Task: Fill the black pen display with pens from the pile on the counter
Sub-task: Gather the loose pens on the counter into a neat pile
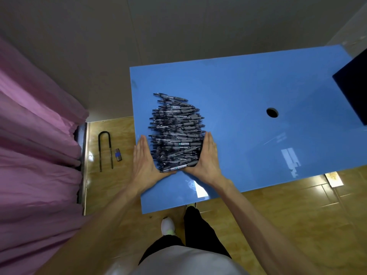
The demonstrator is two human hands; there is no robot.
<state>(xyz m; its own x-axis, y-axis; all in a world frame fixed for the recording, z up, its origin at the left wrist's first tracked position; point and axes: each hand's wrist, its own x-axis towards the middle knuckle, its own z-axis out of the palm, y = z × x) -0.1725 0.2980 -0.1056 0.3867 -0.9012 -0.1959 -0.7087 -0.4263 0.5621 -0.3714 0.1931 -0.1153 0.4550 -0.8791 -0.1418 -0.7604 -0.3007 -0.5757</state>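
Left hand [144, 161] flat, fingers straight, pressing pen pile [175, 133] left side | right hand [206, 157] likewise on right side | pile near counter [248, 147] left edge | black display [353, 90] far right edge

Pink curtain [35, 135] at left; black U-bar [105, 150] & small lighter-like item [118, 155] on wood floor [278, 211].
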